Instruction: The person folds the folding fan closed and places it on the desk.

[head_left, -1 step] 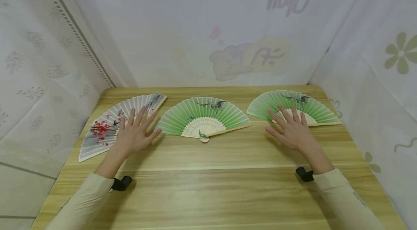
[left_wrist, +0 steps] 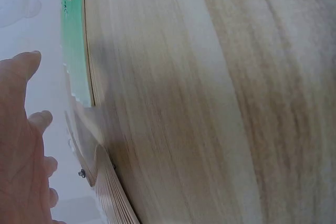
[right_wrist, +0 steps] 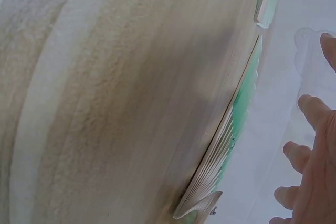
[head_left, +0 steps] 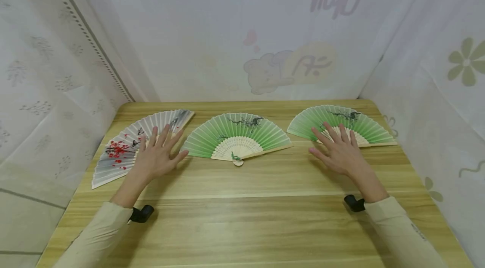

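Three spread folding fans lie in a row on the wooden table. At the left is a grey-white fan (head_left: pixel 113 162) with red blossoms; my left hand (head_left: pixel 156 160), fingers spread, is over its ribs and covers its pivot end. The middle green fan (head_left: pixel 204 137) shows a dark branch print, pale ribs and a green cord at its pivot. My right hand (head_left: pixel 342 156), also spread, is over the near part of the right green fan (head_left: pixel 307 120) and hides its pivot. Both wrist views show the fingers raised off the fans, holding nothing.
The wooden table (head_left: pixel 242 221) stretches toward me in front of the fans. White printed cloth (head_left: pixel 189 40) hangs behind it and on both sides. A black strap-mounted device (head_left: pixel 142 214) sits at the left wrist, and another device (head_left: pixel 354 203) at the right.
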A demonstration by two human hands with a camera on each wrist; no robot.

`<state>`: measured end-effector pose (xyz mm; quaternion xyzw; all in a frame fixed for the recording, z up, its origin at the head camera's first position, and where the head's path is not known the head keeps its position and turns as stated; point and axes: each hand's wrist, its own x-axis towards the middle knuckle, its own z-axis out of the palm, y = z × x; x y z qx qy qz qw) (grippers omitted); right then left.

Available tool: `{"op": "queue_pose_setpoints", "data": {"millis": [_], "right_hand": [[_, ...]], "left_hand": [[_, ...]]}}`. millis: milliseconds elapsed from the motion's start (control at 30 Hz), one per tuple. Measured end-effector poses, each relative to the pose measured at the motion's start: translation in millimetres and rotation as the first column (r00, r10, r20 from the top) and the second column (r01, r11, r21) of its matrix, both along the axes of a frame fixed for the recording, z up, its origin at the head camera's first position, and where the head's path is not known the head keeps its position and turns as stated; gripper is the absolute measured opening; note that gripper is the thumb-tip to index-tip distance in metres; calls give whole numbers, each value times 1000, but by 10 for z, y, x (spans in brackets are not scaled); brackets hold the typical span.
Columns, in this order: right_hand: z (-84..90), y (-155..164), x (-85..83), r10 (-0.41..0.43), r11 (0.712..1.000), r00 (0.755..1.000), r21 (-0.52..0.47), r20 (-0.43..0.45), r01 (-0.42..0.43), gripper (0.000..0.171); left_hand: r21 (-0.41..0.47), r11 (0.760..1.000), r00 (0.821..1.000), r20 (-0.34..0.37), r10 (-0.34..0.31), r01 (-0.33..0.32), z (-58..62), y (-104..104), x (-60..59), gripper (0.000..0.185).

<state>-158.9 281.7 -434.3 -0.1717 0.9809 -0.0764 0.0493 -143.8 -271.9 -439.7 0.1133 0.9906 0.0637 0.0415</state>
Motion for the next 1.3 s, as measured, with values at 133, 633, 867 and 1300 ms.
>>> {"op": "queue_pose_setpoints", "data": {"millis": [133, 633, 867, 1300], "right_hand": [[5, -13, 2, 0, 1000, 1000, -8, -7, 0, 74], [-8, -67, -23, 76, 986, 997, -148, -16, -77, 73], [-99, -87, -54, 125, 846, 988, -529, 92, -58, 53], [-285, -408, -21, 272, 335, 854, -876, 444, 348, 51]], "left_hand": [[11, 1000, 1000, -3, -2, 2, -8, -24, 22, 78], [182, 980, 995, -64, -75, 85, -60, -46, -35, 73], [428, 890, 978, -188, -85, 160, -86, 68, -79, 55], [535, 845, 999, -38, 22, 1, -85, 108, -54, 54]]}}
